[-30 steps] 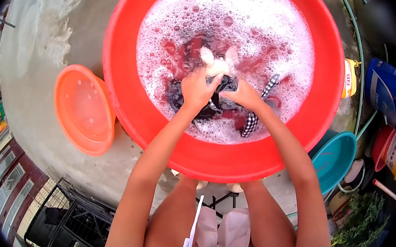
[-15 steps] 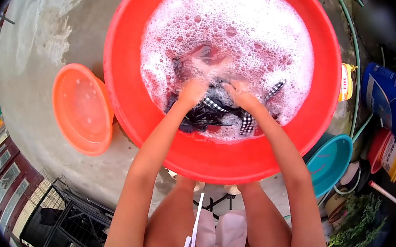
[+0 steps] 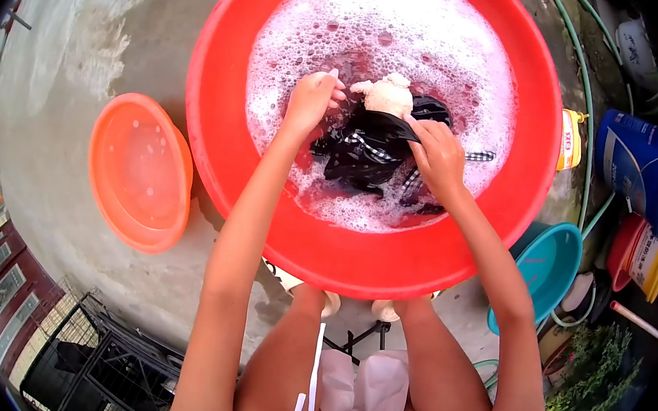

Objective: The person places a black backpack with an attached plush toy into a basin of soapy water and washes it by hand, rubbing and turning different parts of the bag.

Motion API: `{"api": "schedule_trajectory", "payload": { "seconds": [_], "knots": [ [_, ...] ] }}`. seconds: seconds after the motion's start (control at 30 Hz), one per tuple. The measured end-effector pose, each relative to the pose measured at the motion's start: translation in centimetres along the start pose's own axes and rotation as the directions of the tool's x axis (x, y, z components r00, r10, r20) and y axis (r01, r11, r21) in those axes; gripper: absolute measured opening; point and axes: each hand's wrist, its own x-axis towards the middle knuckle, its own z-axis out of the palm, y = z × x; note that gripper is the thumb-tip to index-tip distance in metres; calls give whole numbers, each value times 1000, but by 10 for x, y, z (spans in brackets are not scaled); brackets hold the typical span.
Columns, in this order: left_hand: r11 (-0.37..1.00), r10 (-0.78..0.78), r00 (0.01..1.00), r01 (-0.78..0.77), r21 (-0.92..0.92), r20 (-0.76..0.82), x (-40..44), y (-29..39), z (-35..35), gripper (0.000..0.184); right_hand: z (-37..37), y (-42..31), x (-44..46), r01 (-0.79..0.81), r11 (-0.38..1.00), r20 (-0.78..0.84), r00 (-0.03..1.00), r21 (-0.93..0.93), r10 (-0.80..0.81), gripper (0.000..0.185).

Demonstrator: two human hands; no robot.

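Observation:
A large red basin (image 3: pixel 339 266) holds foamy water. In it lies wet black cloth (image 3: pixel 365 155) with black-and-white checked strips (image 3: pixel 479 156). A pale, cream-coloured item (image 3: pixel 388 95) rises out of the black cloth. My right hand (image 3: pixel 436 154) pinches the edge of the black cloth beside the pale item. My left hand (image 3: pixel 314 103) is raised over the foam to the left of the cloth, fingers apart and holding nothing. Reddish cloth shows dimly under the water; its outline is hidden by suds.
An orange basin (image 3: pixel 135 226) stands on the concrete at the left. At the right are a teal basin (image 3: pixel 548 262), a blue container (image 3: pixel 637 168), a yellow-and-white package (image 3: pixel 570 140), a green hose (image 3: pixel 584 167) and a plant (image 3: pixel 594 374). A black wire cage (image 3: pixel 108 359) is at the lower left.
Both hands have come up out of the suds. The left has moved up and left, away from the cloth; the right has drawn the cloth edge rightward. The pale item now shows above the water.

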Motion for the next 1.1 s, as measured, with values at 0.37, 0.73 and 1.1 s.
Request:
{"api": "schedule_trajectory", "payload": {
  "seconds": [0.37, 0.73, 1.1],
  "knots": [
    [787, 134, 957, -260, 559, 256, -53, -22, 50, 74, -12, -27, -89, 355, 934, 630, 716, 39, -299, 32],
    [288, 232, 891, -447, 847, 391, -127, -66, 35, 90, -18, 2, -38, -274, 956, 223, 943, 104, 246, 28],
    [169, -45, 949, -300, 939, 312, -133, -63, 28, 67, 38, -11, -40, -383, 881, 453, 757, -278, 472, 42]
  ]
}}
